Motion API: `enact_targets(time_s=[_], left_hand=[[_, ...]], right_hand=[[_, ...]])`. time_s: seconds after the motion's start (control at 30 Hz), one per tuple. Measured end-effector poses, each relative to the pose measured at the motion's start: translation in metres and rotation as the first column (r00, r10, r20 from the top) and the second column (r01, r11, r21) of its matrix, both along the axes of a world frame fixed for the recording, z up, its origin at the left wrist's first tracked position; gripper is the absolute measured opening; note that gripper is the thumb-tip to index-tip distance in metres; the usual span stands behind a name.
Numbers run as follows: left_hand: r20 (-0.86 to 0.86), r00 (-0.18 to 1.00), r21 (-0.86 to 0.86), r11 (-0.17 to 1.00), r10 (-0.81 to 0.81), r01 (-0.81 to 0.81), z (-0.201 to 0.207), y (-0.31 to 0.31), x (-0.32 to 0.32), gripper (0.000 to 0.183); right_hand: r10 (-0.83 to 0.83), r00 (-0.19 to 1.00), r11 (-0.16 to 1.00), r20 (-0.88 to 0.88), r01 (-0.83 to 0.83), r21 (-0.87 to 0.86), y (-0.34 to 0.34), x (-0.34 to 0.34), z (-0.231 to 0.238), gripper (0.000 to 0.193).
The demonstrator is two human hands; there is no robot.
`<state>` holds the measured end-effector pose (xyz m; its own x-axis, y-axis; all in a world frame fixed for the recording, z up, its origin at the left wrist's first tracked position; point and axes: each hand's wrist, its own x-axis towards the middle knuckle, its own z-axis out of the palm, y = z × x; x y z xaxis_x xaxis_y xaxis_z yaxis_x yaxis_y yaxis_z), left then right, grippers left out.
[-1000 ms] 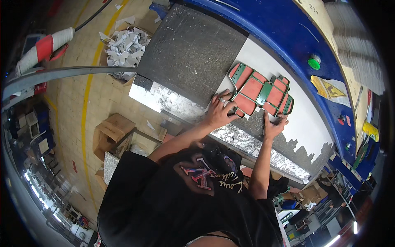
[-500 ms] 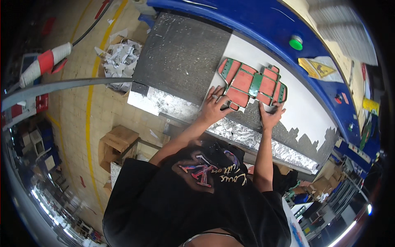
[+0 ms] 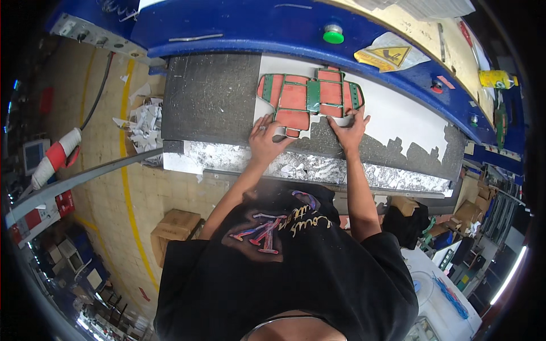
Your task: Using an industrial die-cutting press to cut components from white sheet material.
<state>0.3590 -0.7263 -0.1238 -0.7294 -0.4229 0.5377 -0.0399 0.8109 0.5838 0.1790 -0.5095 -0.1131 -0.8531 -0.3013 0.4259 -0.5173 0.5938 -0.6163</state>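
A cutting die with red filling and green metal edges lies flat on a white sheet, near the sheet's left end. My left hand grips its near left corner, with the fingers to the left of it and the thumb along its near edge. At the near right end, my right hand has its thumb and fingers around the die's rim. Irregular cut-outs run along the sheet's near edge, and the dark pad shows through them. What lies under the die is hidden.
Beneath the sheet is a dark, scuffed pad. A blue machine beam with a green button spans the far side. A metal bar juts out left, near a scrap-filled box. A cardboard box stands on the floor.
The whole view has turned, so the table and beam now lie more level across it. Both hands stay at the die's near edge, and the die keeps about the same place on the sheet.
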Motion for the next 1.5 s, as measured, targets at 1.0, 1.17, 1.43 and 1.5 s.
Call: enact_targets(time_s=[1.0, 1.17, 1.43, 1.5], left_hand=[[-0.050, 0.996, 0.058, 0.996, 0.073, -0.070, 0.090, 0.050, 0.080, 0.048], [0.179, 0.983, -0.041, 0.999, 0.029, -0.022, 0.032, 0.040, 0.146, 0.035], [0.243, 0.969, -0.113, 0.991, -0.043, 0.072, -0.020, 0.047, 0.167, 0.044], [0.267, 0.964, -0.123, 0.991, -0.018, 0.053, -0.021, 0.050, 0.166, 0.045]], right_hand=[[0.267, 0.948, 0.935, 0.171, -0.298, 0.193, 0.080, 0.221, -0.007, 0.053], [0.271, 0.949, 0.934, 0.162, -0.300, 0.193, 0.079, 0.221, -0.008, 0.053], [0.282, 0.955, 0.923, 0.090, -0.296, 0.245, 0.080, 0.223, -0.005, 0.056], [0.280, 0.954, 0.919, 0.105, -0.298, 0.258, 0.078, 0.222, -0.005, 0.058]])
